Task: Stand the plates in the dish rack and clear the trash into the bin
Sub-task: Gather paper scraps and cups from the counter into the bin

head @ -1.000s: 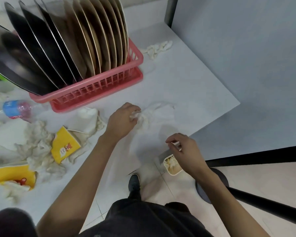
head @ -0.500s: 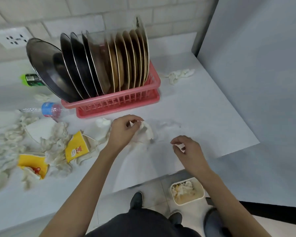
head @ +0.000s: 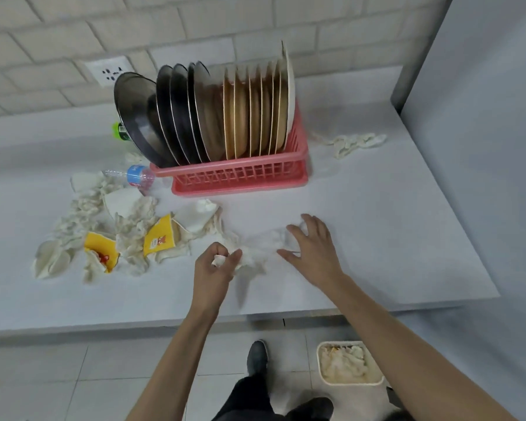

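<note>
Loose trash lay at the left of the bench [head: 377,238]: crumpled tissues [head: 79,208] and two flattened yellow paper cups [head: 160,240], with a plastic bottle [head: 137,176] just beside the pink dish rack [head: 240,177]. The plates [head: 243,117] stood on edge in the rack, so that part appeared complete. The left hand [head: 216,265] pinched a tissue wad [head: 255,256], fingers curled round it, apparently gathering it for disposal. The right hand [head: 313,247] was spread at the wad's other end, seemingly to bunch it. The bin [head: 319,363] stood on the floor below the bench edge, handy for a drop.
</note>
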### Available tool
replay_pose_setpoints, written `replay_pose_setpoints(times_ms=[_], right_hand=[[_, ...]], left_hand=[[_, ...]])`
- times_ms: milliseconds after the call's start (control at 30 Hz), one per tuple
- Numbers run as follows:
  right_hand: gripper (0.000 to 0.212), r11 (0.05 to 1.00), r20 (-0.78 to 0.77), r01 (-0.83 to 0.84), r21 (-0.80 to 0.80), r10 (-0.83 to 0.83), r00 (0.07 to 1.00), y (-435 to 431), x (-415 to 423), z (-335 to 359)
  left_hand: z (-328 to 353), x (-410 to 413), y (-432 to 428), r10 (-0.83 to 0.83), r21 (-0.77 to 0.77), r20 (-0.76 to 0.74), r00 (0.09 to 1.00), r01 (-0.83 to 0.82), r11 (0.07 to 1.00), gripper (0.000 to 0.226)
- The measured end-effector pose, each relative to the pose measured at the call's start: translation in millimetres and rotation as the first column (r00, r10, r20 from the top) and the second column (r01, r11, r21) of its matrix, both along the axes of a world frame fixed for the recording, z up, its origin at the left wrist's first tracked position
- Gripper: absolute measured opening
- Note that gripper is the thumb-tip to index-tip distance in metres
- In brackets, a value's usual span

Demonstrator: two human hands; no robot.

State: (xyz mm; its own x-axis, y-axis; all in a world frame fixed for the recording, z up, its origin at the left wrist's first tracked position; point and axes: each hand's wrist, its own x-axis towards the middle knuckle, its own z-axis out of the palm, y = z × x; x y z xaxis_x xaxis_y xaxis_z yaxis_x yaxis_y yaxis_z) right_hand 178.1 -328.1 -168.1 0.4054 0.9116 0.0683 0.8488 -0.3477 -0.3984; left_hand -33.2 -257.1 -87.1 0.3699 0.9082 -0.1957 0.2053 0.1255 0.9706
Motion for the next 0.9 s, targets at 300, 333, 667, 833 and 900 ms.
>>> replay_pose_setpoints(times_ms=[300, 333, 667, 833, 900], right_hand=[[0.012, 0.877, -0.735, 0.449, 0.168, -0.192, 0.65, -27, 22, 30], [0.009, 0.865, -0.803, 0.481, 0.145, -0.181, 0.568, -31, 21, 35], [0.021, 0.783, -0.965, 0.62, -0.057, -0.203, 0.167, -44, 15, 63], [0.028, 0.81, -0.981, 0.582, -0.074, -0.164, 0.103, -33, 10, 80], [0.021, 0.816, -0.979, 0.577, -0.036, -0.145, 0.144, -26, 5, 81]], left_hand=[[-8, 8, -6, -0.009, -0.256, 0.085, 0.996, 0.031, 0.966, 0.041], [-8, 13, -5, -0.014, -0.267, 0.097, 0.995, 0.04, 0.963, 0.04], [0, 53, 17, -0.095, -0.358, 0.17, 0.981, 0.152, 0.921, 0.026], [0, 56, 30, -0.149, -0.333, 0.131, 0.98, 0.185, 0.925, 0.009], [0, 53, 31, -0.195, -0.295, 0.124, 0.973, 0.224, 0.929, 0.007]])
